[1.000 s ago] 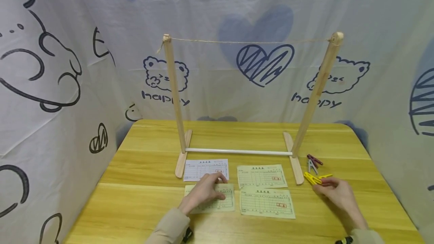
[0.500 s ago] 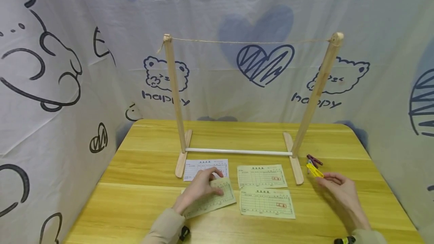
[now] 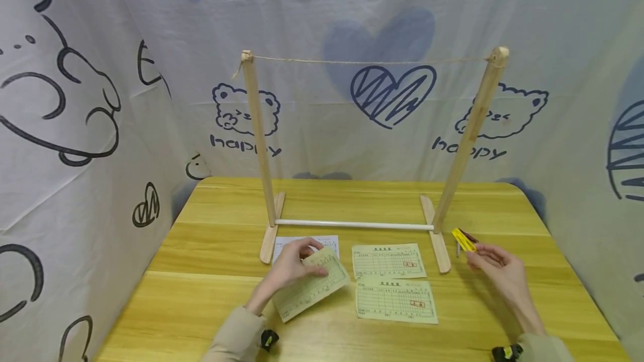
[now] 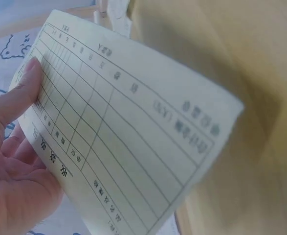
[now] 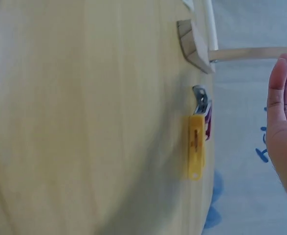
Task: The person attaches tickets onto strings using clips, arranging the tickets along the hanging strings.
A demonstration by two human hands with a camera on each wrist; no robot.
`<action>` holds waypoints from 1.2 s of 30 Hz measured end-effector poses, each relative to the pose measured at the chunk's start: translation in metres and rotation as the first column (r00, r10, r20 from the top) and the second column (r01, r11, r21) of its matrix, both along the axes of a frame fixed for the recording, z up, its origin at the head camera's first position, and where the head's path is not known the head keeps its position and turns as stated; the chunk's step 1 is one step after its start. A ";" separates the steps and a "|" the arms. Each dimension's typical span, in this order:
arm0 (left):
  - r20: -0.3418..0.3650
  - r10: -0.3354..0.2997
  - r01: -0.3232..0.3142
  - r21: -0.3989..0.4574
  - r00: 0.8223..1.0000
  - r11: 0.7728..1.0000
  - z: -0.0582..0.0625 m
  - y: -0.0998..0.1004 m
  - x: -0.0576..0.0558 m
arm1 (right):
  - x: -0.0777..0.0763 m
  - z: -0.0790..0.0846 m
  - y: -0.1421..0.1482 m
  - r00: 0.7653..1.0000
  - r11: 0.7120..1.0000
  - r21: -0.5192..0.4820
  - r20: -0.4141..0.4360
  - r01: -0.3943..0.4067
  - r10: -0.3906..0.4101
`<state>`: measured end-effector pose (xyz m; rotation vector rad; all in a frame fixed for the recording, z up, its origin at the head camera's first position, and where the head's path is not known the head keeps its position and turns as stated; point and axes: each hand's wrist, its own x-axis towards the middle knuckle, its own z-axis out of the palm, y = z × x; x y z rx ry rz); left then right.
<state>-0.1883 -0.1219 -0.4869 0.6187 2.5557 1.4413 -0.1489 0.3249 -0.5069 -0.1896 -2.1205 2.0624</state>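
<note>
My left hand (image 3: 297, 267) pinches a pale green receipt slip (image 3: 314, 290) between thumb and fingers. The slip is tilted and raised off the table; in the left wrist view its printed grid (image 4: 114, 122) fills the middle. My right hand (image 3: 503, 272) pinches a yellow clothespin (image 3: 464, 240), of which only a sliver shows at the right wrist view's edge. On the table nearby lie another yellow clothespin (image 5: 196, 147), a grey one (image 5: 201, 100) and a maroon one (image 3: 469, 235). Two more green slips, a farther (image 3: 387, 261) and a nearer one (image 3: 396, 301), lie between the hands.
A white slip (image 3: 329, 242) lies partly hidden behind the left hand. Behind the slips stands a wooden frame, with a left post (image 3: 259, 138), a right post (image 3: 468, 138), a string (image 3: 369, 62) across the top and a white rod (image 3: 352, 224) below. A printed curtain (image 3: 322, 15) surrounds the table.
My left hand has lifted the green slip off the table and drawn it slightly left. The right hand has picked up a yellow clothespin and raised it.
</note>
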 end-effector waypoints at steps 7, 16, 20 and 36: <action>-0.027 0.033 -0.031 0.068 0.999 0.997 0.009 -0.002 -0.001 | -0.005 0.008 -0.010 0.998 0.998 0.068 -0.056 -0.008 0.011; 0.041 0.060 -0.066 0.158 0.997 0.985 0.016 -0.002 -0.001 | -0.010 0.016 -0.023 0.970 0.998 0.053 -0.236 -0.044 0.056; 0.039 0.073 -0.079 0.198 0.997 0.977 0.022 -0.001 0.000 | -0.010 0.027 -0.030 0.961 0.996 0.061 -0.266 -0.067 0.081; -0.009 0.085 -0.081 0.232 0.996 0.969 0.041 0.006 0.000 | -0.022 0.060 -0.070 0.873 0.982 0.166 -0.462 -0.084 0.153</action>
